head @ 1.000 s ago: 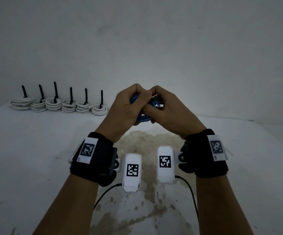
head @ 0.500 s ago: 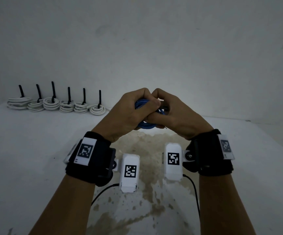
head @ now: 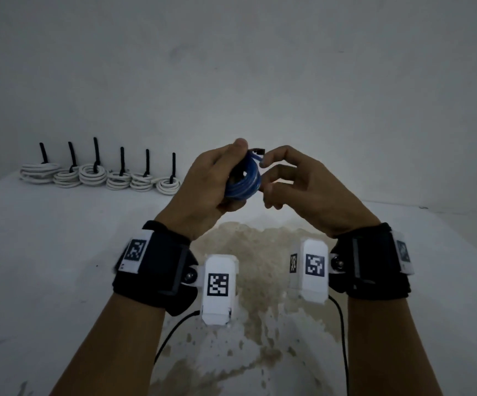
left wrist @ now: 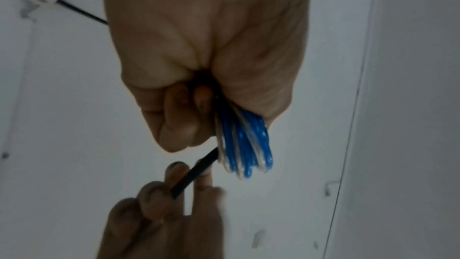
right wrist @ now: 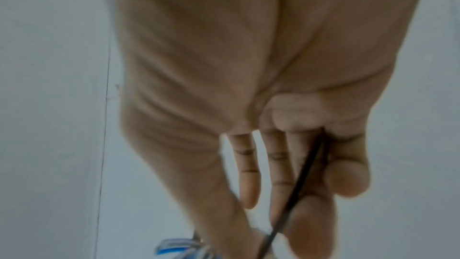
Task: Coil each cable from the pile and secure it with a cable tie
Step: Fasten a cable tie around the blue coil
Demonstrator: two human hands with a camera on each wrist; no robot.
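My left hand [head: 211,184] grips a small coil of blue cable [head: 244,178], held up in front of the wall. A black cable tie [head: 255,151] shows at the top of the coil. In the left wrist view the blue cable [left wrist: 245,145] sticks out below the left hand [left wrist: 199,46], and the tie's tail [left wrist: 194,172] runs from it into the right hand's fingers [left wrist: 159,204]. My right hand [head: 297,184] is just right of the coil with its fingers curled. In the right wrist view the tie [right wrist: 298,182] lies between thumb and fingers, and the cable [right wrist: 171,247] is at the bottom edge.
Several white cable coils [head: 100,175], each with a black tie standing upright, sit in a row at the back left of the white table [head: 45,267]. A brown stain [head: 260,252] marks the table below my hands. A plain wall rises close behind.
Both hands were clasped together round the blue coil. They have risen, and the right hand has drawn a little to the right, off the coil, with the tie's tail.
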